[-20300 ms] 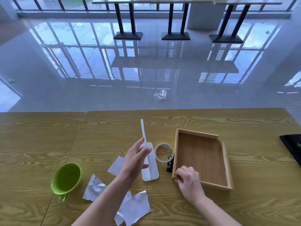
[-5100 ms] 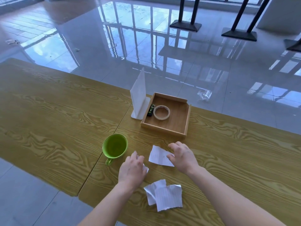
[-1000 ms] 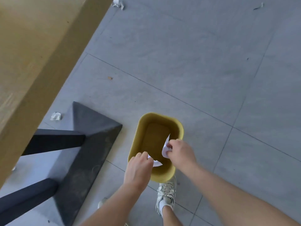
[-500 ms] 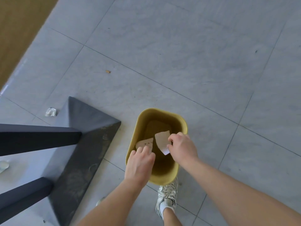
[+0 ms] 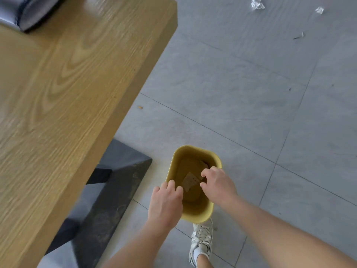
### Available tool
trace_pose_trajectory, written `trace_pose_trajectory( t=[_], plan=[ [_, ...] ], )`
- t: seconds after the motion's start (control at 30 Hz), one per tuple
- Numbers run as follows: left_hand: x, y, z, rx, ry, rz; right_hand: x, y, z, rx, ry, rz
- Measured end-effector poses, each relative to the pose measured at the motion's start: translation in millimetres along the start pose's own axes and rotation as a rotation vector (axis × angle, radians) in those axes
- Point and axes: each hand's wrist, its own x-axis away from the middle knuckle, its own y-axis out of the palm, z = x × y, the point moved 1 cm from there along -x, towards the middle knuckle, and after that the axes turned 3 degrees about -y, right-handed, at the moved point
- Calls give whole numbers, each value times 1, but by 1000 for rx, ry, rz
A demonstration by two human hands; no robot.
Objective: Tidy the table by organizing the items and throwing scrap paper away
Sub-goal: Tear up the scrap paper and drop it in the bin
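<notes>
both hands hovered over a small yellow plastic waste bin [image 5: 199, 213] on grey floor tiles [image 5: 251, 97]. the left hand [image 5: 166, 204], at the bin's near-left rim, showed fingers loosely curled w/ nothing seen in them. the right hand [image 5: 218, 185], over the bin's right rim, curled thumb & forefinger at the edge of a torn scrap of paper [image 5: 190, 180] inside the bin; pinching or let go, can't tell. such paper is prob. feather-light, limp & apt to flutter, so best pinched at an edge & released low, w/in the rim. a wood-grain table [image 5: 67, 93] stood left of the bin.
</notes>
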Motion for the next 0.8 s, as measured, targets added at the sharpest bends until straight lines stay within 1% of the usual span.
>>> trace_pose_trajectory(
  t=[0.33, 0.47, 0.6, 0.8],
  plan=[
    [54, -94, 2, -7, -9, 33, 58, -68, -48, 112, -93, 36],
    [82, -138, 10, -3, -7, 51, 89, -105, -70, 212, -122, 18],
    [109, -182, 19, 52, -47, 99, 119, -143, -95, 319, -228, 77],
    [149, -241, 18, 57, -69, 218, 158, -194, -139, 322, -386, 185]
  ],
)
